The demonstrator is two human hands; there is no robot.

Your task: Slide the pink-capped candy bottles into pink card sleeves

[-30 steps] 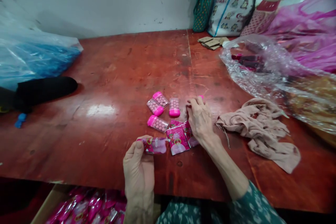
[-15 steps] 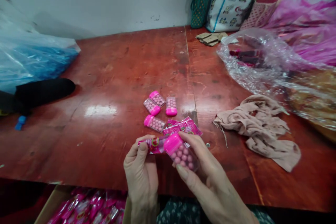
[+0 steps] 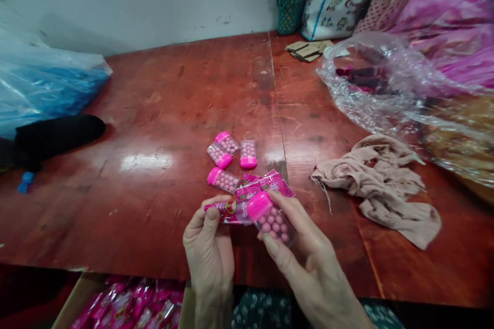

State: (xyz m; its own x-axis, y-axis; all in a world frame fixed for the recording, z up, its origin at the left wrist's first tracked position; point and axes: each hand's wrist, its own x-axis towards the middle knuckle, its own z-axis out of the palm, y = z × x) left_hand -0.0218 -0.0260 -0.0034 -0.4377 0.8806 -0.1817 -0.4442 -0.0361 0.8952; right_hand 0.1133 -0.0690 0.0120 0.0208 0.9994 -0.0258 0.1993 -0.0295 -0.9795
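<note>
Bottle (image 3: 275, 222) pinched by its clear sides in my right fingers (image 3: 282, 258), above the counter (image 3: 154, 231), pink cap against the wrapper (image 3: 234, 212) my left fingers (image 3: 210, 222) grip. It looks light, stiff and slick, best held by those sides; the wrapper seems limp. Beyond lie more wrappers (image 3: 265, 184) and four other bottles (image 3: 226, 180).

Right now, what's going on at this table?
A person's left hand holds a flat pink printed wrapper with a clear part. The right hand grips a small clear container of pink balls with a bright pink cap, its cap end right at the wrapper. Just beyond lie four similar pink-capped containers and a few more flat pink wrappers on the reddish-brown wooden table. Below the table edge, an open cardboard box holds many shiny pink packets.
</note>
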